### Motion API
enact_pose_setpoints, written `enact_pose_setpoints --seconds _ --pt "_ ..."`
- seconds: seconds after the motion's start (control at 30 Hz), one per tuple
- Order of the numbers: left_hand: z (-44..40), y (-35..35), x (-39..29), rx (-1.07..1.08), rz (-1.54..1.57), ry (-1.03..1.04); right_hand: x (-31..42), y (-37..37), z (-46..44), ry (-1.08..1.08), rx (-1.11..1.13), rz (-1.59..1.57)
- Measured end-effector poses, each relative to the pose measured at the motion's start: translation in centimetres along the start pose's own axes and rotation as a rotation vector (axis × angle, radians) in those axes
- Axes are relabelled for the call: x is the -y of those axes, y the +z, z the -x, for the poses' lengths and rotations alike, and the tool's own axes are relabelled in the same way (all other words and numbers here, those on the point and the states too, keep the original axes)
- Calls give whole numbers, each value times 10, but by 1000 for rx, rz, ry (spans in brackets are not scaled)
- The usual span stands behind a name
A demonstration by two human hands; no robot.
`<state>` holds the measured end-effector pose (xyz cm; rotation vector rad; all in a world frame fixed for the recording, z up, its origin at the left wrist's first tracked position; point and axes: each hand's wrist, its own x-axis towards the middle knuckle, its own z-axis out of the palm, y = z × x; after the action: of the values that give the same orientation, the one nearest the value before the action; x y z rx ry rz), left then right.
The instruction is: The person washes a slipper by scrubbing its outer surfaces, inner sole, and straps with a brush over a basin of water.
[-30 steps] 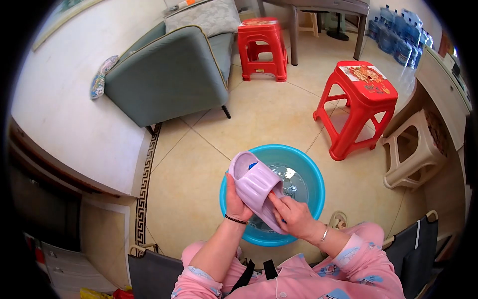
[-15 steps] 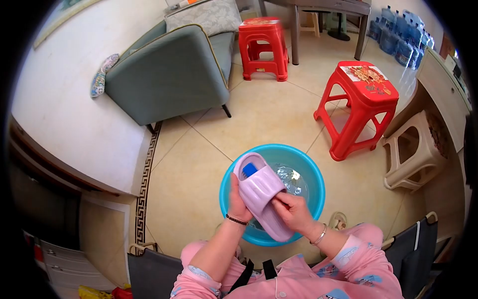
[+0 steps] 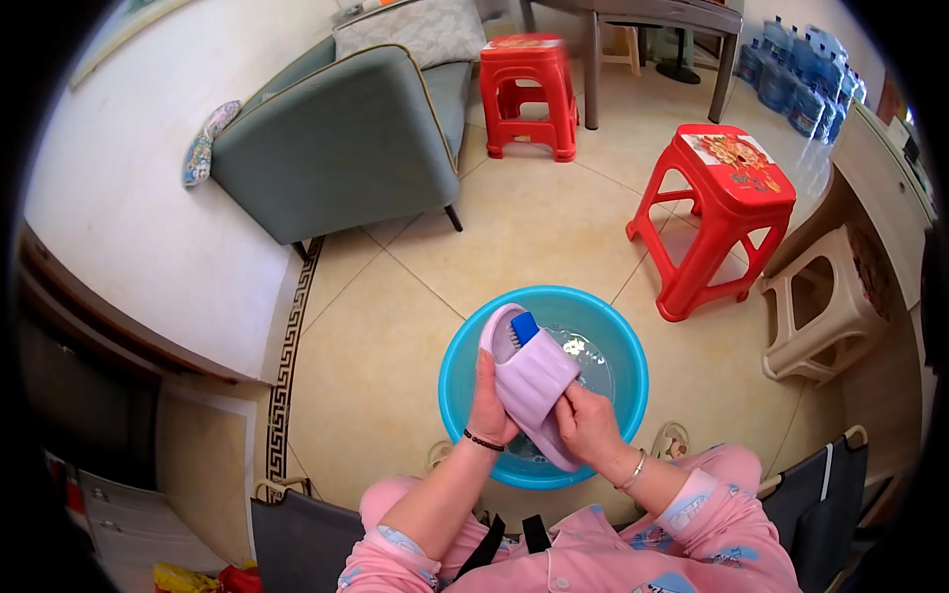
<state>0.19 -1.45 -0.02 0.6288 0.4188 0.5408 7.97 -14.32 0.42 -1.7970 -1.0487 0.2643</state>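
Observation:
A lilac slipper point(image 3: 535, 378) is held tilted above a turquoise basin point(image 3: 640, 381) with water in it. My left hand point(image 3: 488, 405) is closed around the slipper's left side. The blue head of a scrubbing brush point(image 3: 525, 327), with pale bristles, pokes out past the slipper's strap against the inside of the far end. At the strap's near opening my right hand point(image 3: 591, 427) is closed, its fingers reaching in under the strap. The brush's handle is hidden by the strap and my fingers.
Red plastic stools point(image 3: 727, 212) stand on the tiled floor ahead, a beige stool point(image 3: 828, 306) to the right. A grey-green sofa point(image 3: 341, 148) is at the left by the wall. Several large blue water bottles point(image 3: 801, 74) stand at the back right. My shoe point(image 3: 671, 441) is beside the basin.
The slipper has shifted slightly right and turned a little in my hands. The brush head has moved right, so its bristles show more against the slipper's inner side.

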Motion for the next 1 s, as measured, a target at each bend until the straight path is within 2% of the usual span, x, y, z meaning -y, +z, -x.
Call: enact_pose_setpoints --seconds 0.07,0.13,0.3,0.4,0.47,0.57,0.7,0.8,0.87,1.0 --pt "-2 -4 -8 6 7 -41 1 -3 -5 4 2 -60" --pt "-5 -9 -16 15 13 -81 -2 -10 -12 10 142 -191" --pt "-13 -22 -21 54 72 -120 -3 -18 -10 -140 201 -197" --pt "-14 -21 -22 75 124 -65 -2 -20 -8 -197 180 -49" --pt "-13 -17 -20 81 141 -21 1 -10 2 -95 3 78" --pt "-9 -10 -12 136 102 -24 -3 -3 1 -55 -38 145" --pt "-1 -5 -4 56 65 -38 -10 9 -1 -73 -47 51" --pt "-4 -11 -9 56 85 -91 -3 0 -8 -6 56 -109" --pt "-7 -15 -16 58 62 -108 1 -8 -10 -74 219 -179" --pt "-15 -27 -16 129 77 -154 -4 -23 -14 -121 306 -150"
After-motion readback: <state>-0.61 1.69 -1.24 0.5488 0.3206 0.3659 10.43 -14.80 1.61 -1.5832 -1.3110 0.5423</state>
